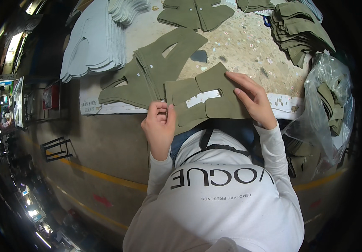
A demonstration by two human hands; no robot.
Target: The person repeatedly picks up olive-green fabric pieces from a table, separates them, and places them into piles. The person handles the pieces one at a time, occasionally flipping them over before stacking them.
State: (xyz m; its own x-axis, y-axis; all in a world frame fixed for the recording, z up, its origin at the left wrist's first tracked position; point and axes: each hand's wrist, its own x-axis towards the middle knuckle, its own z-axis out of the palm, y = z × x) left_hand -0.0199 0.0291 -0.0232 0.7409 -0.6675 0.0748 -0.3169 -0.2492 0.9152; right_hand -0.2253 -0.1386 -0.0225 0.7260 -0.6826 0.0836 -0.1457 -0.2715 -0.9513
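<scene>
Panel (228, 104), olive — long axis 8-to-2 o'clock. Left hand (159, 124) at its 9 o'clock edge, fingers curled, grip unclear; right hand (256, 101) at 2 o'clock — thumb and fingers apart.

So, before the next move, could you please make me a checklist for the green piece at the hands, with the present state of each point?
1. Right hand on the green piece: ok, at its right side.
2. Left hand pinching its left edge firmly: cannot tell; fingers are curled there.
3. Piece wholly on the table: not ok; its near part overhangs the front edge.
4. Underside unmarked: cannot tell, hidden.
5. Pale grey-blue stack apart from both hands: ok.
6. Table free of scraps: not ok; a dark scrap lies beyond the piece.
</scene>
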